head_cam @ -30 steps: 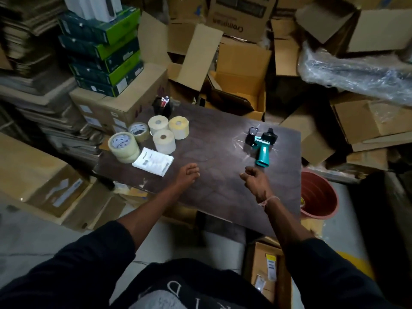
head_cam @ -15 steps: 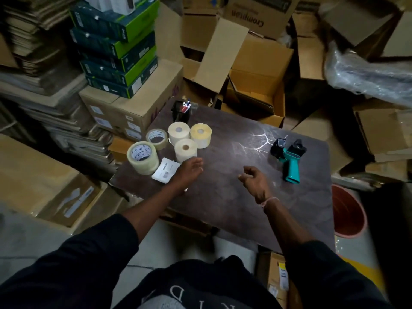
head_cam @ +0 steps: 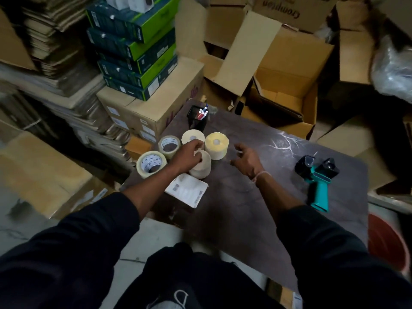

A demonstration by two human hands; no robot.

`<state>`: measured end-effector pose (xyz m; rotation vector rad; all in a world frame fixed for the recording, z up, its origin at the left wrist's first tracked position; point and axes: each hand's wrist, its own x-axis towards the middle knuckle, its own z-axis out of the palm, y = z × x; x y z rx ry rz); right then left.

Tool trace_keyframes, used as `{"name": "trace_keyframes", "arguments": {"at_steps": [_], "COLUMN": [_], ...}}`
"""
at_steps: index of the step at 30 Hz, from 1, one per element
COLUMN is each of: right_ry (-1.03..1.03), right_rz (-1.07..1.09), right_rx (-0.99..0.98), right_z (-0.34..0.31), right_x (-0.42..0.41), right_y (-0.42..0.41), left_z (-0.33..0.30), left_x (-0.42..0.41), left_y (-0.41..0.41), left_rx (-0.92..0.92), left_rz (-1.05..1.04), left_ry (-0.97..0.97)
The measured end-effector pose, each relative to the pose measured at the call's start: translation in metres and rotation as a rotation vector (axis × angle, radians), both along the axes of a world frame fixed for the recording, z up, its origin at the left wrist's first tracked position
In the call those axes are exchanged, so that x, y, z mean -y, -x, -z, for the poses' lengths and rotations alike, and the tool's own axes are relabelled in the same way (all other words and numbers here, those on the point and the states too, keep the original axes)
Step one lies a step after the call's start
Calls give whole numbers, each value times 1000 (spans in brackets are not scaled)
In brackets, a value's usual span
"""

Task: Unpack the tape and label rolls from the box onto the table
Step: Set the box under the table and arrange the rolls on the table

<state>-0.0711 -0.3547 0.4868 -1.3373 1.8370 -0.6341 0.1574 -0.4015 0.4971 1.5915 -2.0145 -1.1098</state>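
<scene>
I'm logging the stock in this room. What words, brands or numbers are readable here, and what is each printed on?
"Crompton", upside down, on the cardboard box at the top.
"D", a large letter on the person's dark garment.
Green boxes: side lettering too small to read.
White label sheet on the table: barcodes and print too blurred.
Tape rolls: core markings unreadable.
Stickers on the carton under the green boxes: unreadable.

Dim storeroom, stacked cardboard boxes [head_cam: 145,112], pale floor [head_cam: 142,239]

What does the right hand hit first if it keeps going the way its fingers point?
Likely the yellow label roll: the right hand hovers open, fingers aimed up-left at it across bare table. Its height above the table is unclear.
</scene>
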Motion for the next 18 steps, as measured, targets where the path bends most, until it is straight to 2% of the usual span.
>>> {"name": "trace_keyframes", "arguments": {"at_steps": [2, 6, 10, 14, 18], "right_ry": [-9, -47, -135, -192, -235], "right_rz": [-50, -200, -331, -338, -303], "right_rx": [-77, -351, -557, -633, -603], "right_z": [-2, 3, 12, 19, 23], "right_x": [21, 65, 94, 112, 122], "right_y": [-6, -23, -42, -50, -61], "left_z": [0, 11, 25, 38, 48], "left_x": [19, 71, 115, 142, 152], "left_y": [-3, -9, -15, -14, -17], "left_rx": [99, 300, 446, 579, 563], "left_rz": [28, 134, 268, 420, 458], "left_ry": [13, 43, -68, -130, -70]}}
